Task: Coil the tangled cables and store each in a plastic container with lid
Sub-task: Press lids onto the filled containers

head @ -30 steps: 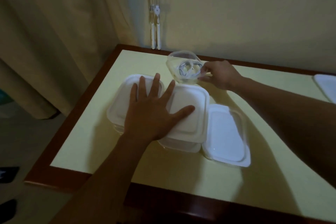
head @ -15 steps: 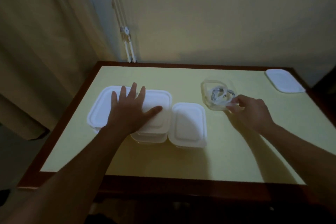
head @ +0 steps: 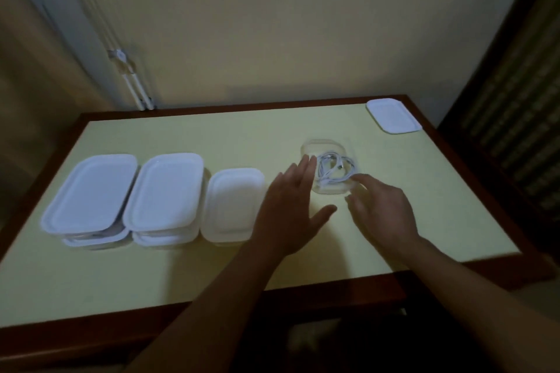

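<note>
Head view: the coiled white cable (head: 335, 169) lies in the lidless clear container (head: 321, 142) on the table (head: 212, 266); left hand (head: 288, 212) flat, fingers straight, empty, beside its left wall; right hand (head: 381, 212) loosely spread, empty, at its near rim.

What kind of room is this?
Probably a room in someone's home, though I can't be sure: a yellow-topped table with a wooden edge stands against a plain wall, and a curtain hangs on the left.

The light is dim and yellowish, and my fingers (head: 298, 172) smear with motion blur. The table (head: 169, 275) bows at its edges, and the frame's corners sink into darkness.
</note>
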Tool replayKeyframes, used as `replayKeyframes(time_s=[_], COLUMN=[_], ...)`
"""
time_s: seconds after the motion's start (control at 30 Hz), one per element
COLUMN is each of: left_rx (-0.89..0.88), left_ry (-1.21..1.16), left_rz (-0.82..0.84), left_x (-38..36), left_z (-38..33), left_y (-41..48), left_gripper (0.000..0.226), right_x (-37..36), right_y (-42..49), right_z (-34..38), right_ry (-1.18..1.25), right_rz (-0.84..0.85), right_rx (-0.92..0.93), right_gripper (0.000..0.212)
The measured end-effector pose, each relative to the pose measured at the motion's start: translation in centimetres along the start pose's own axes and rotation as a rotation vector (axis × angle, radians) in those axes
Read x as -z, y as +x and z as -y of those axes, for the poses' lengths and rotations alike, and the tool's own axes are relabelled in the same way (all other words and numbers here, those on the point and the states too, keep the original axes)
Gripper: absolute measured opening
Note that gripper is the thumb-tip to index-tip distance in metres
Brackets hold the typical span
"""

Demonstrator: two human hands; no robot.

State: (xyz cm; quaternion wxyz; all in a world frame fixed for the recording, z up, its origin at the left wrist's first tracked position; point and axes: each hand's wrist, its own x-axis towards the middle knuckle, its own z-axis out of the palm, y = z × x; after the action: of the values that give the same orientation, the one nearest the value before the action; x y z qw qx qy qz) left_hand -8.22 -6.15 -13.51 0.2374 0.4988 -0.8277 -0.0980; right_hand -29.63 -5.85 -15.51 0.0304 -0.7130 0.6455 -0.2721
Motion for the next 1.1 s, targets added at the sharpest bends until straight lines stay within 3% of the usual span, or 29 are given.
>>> replayKeyframes(time_s=[0.1,0.27,0.4,0.63,0.83,1.1], left_rx=[0.088,0.379,0.488,0.432,0.371,0.372], left_ry=[-0.147,-0.316,-0.400,-0.388,-0.315,-0.269], left_rz=[-0.030,-0.038,-0.192,-0.218,-0.159,-0.156], left_x=[-3.3,-6.2,-6.7,-7.4,-8.1,-8.1], left_z=[-1.5,-1.8,-1.3,-0.3,0.1,-0.1], left_y=[-0.1,-0.9,0.6,3.1,4.2,4.3], left_gripper=[0.104,0.123,0.123,0.115,0.113,0.110], right_x=[-0.1,-1.2,-1.8,-2.8,-4.4,-4.6], right_y=[-1.1,-1.3,1.9,8.7,13.2,14.2], right_z=[-1.4,-3.9,-5.1,-8.0,-11.7,-12.3], right_ry=[0.060,0.021,-0.059,-0.141,-0.339,-0.284], right_rz=[0.046,-0.022,-0.067,-0.108,-0.023,-0.061], right_rx=[-0.048,-0.101,-0.121,-0.280,-0.367,-0.265], right_gripper=[0.042,0.037,0.028,0.029,0.058,0.029])
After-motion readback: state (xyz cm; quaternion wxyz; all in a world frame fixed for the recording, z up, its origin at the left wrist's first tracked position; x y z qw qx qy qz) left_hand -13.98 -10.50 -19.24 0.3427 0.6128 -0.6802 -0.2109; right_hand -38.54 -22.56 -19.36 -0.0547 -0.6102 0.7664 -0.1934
